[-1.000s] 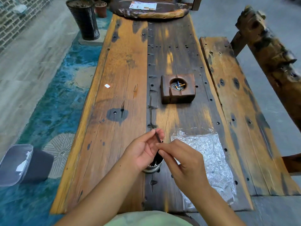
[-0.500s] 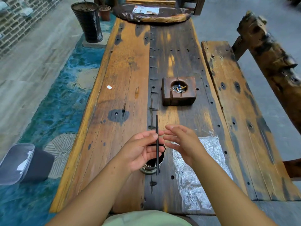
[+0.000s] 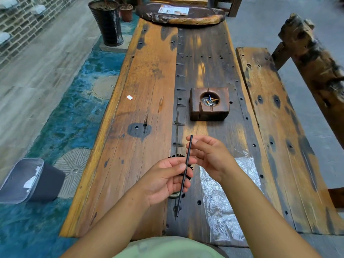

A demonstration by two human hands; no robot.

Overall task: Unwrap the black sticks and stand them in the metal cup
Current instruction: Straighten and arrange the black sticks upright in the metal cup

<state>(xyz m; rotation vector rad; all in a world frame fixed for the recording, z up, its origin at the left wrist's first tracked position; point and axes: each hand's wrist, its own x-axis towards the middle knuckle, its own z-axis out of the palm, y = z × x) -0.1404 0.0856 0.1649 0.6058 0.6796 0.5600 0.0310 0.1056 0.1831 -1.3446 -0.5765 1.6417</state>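
Note:
My left hand pinches one thin black stick between thumb and fingers. The stick slants, its top end far right and its bottom end near me. My right hand sits at the stick's upper end with its fingers loosely spread and the fingertips just behind the stick. The metal cup stands under my left hand and is mostly hidden; only part of its rim shows. Tips of other black sticks poke out above my left hand. The crinkled silver wrapper lies flat to the right of the cup.
I am at a long wooden table. A wooden ashtray block sits beyond my hands. A white scrap lies at the left. A bench runs along the right side. A grey bin stands on the floor at the left.
Both hands pinched the stick low over the cup before. My right hand then let go and spread its fingers, and my left hand lifted the stick and tilted it.

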